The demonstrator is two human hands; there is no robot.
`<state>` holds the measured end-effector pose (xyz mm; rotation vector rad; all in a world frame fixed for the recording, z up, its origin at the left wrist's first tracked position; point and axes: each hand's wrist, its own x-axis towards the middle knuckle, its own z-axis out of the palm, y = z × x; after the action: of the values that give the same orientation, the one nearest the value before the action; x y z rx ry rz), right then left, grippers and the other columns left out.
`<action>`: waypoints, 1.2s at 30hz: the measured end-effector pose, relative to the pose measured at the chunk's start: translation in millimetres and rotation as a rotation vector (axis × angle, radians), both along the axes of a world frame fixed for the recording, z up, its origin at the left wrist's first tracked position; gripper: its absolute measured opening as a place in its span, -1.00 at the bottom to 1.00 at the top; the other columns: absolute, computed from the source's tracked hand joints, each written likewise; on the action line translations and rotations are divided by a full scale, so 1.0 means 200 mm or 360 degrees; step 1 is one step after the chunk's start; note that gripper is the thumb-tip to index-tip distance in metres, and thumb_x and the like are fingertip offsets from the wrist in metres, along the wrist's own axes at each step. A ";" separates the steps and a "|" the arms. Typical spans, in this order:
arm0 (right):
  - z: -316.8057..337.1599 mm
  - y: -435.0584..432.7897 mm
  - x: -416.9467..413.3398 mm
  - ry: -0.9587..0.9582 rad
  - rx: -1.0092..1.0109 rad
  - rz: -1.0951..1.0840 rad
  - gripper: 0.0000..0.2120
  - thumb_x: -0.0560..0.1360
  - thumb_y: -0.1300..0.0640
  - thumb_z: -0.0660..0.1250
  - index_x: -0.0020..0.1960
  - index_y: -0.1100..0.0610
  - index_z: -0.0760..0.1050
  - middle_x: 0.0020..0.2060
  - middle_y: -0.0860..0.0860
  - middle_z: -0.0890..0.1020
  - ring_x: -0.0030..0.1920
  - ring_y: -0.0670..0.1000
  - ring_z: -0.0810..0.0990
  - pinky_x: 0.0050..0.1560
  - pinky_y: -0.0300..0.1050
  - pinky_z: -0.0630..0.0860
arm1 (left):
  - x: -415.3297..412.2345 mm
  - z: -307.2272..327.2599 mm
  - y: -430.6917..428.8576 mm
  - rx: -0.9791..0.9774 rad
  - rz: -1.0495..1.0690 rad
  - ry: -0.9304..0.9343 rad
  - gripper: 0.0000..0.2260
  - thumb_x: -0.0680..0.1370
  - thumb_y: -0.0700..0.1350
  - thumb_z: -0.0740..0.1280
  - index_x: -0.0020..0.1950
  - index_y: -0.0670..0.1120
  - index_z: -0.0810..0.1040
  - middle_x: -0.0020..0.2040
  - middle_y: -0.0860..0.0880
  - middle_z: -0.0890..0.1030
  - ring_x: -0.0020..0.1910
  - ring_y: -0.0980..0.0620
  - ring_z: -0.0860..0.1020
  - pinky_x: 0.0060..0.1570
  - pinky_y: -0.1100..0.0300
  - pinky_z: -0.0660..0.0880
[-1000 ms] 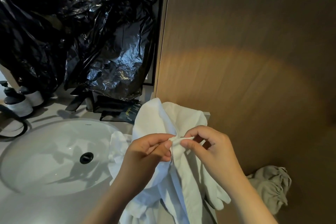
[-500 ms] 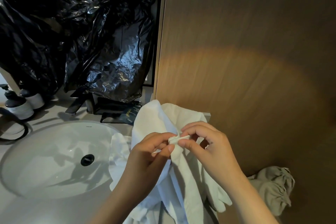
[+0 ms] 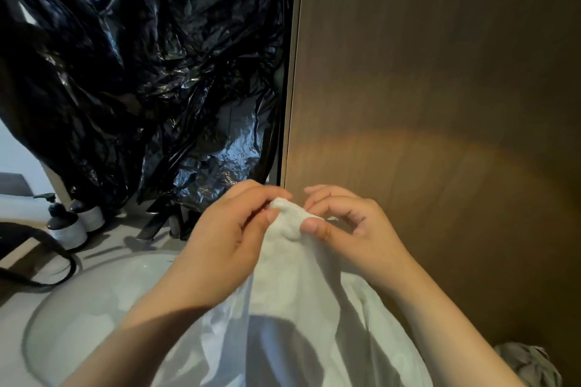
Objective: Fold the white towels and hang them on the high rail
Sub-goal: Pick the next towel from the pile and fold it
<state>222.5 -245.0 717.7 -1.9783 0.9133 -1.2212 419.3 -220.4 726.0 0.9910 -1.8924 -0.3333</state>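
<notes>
Pinching one corner of the limp white cloth towel [image 3: 292, 276], my left hand [image 3: 226, 248] and right hand [image 3: 352, 229] have lifted it above the right rim of the pale oval sink basin [image 3: 94, 308], so I judge folding can begin.

Towel [image 3: 292, 292]: plain white, no pattern; folds shade to grey. Plastic sheet [image 3: 141, 72]: glossy black, crinkled, pale blue-grey glints. Wall panel [image 3: 440, 72]: brown, faint vertical wood grain, an amber band of light across it. Sink [image 3: 78, 324]: white. Desk [image 3: 103, 248]: pale grey-beige. Two bottles [image 3: 67, 226] at its back edge: black tops, light grey bodies. Crumpled cloth [image 3: 528, 364]: grey.
</notes>
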 end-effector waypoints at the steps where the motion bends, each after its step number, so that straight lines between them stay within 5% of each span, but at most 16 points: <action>1: 0.03 -0.01 0.01 -0.0026 -0.0003 0.0008 -0.86 0.43 0.10 0.46 -0.20 0.17 0.65 -0.15 0.00 0.64 0.03 -0.08 0.60 0.10 -0.25 0.45 | 0.02 0.04 -0.02 -0.0034 0.0028 -0.0007 -0.77 0.55 -0.14 0.22 0.13 -0.05 0.60 -0.07 0.08 0.56 -0.06 0.17 0.53 -0.08 0.43 0.38; 8: 0.11 -0.08 0.01 0.0018 0.0015 0.0055 -0.52 0.47 -0.05 0.33 -0.34 0.38 0.48 -0.31 0.26 0.48 -0.28 0.14 0.44 -0.18 -0.07 0.38 | 0.09 0.28 -0.16 -0.0200 0.0190 -0.0024 -0.80 0.62 -0.18 0.24 0.15 -0.01 0.59 -0.02 0.14 0.57 -0.01 0.25 0.51 -0.05 0.50 0.36; 11: 0.13 -0.11 -0.02 -0.0003 -0.0014 -0.0019 -0.57 0.50 -0.03 0.34 -0.43 0.20 0.40 -0.40 0.13 0.36 -0.35 -0.05 0.35 -0.25 -0.10 0.28 | 0.12 0.34 -0.24 -0.0242 0.0295 0.0038 -0.80 0.62 -0.18 0.24 0.14 0.07 0.57 0.01 0.21 0.57 0.04 0.32 0.49 -0.04 0.55 0.35; 16: 0.08 -0.13 -0.09 0.0290 -0.0166 -0.0314 -0.78 0.51 -0.04 0.42 -0.27 0.01 0.65 -0.33 -0.11 0.55 -0.26 -0.12 0.54 -0.19 -0.22 0.43 | 0.13 0.29 -0.33 -0.0222 0.0381 0.0166 -0.77 0.63 -0.16 0.21 0.10 0.17 0.52 0.01 0.28 0.54 0.02 0.42 0.47 -0.11 0.61 0.32; 20: -0.05 -0.09 -0.14 0.0547 -0.0067 -0.0358 -0.67 0.46 -0.26 0.26 -0.18 -0.03 0.62 -0.21 -0.12 0.56 -0.14 -0.12 0.55 -0.10 -0.08 0.50 | 0.12 0.27 -0.39 -0.0221 0.0429 0.0191 -0.79 0.63 -0.14 0.19 0.10 0.17 0.50 -0.01 0.30 0.50 -0.01 0.50 0.43 -0.14 0.62 0.31; 28: -0.31 -0.12 -0.21 0.0556 0.0075 -0.0447 -0.71 0.57 -0.03 0.32 -0.26 0.10 0.48 -0.29 -0.07 0.45 -0.27 -0.11 0.43 -0.24 -0.20 0.33 | 0.07 0.20 -0.55 -0.0214 0.0464 0.0151 -0.80 0.64 -0.17 0.18 0.15 -0.01 0.56 0.02 0.17 0.47 -0.06 0.55 0.40 -0.14 0.61 0.31; 32: -0.38 -0.11 -0.28 0.0661 0.0143 -0.0495 -0.64 0.57 -0.03 0.32 -0.27 0.20 0.44 -0.30 0.05 0.46 -0.31 -0.06 0.41 -0.26 -0.12 0.33 | 0.09 0.14 -0.62 -0.0145 0.0533 0.0100 -0.80 0.64 -0.13 0.17 0.16 0.02 0.56 0.07 0.12 0.48 -0.09 0.39 0.45 -0.13 0.45 0.31; 36: -0.44 -0.08 -0.30 0.0802 0.0213 -0.0581 -0.68 0.57 0.04 0.32 -0.34 0.02 0.38 -0.32 -0.04 0.45 -0.30 -0.02 0.44 -0.24 -0.10 0.38 | 0.10 0.10 -0.67 -0.0115 0.0564 0.0083 -0.80 0.65 -0.12 0.17 0.17 0.03 0.56 0.08 0.09 0.49 -0.10 0.34 0.43 -0.12 0.44 0.32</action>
<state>162.0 -261.9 629.0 -2.1059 1.6186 -0.8145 439.1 -354.2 745.6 1.2306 -1.6319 -0.0804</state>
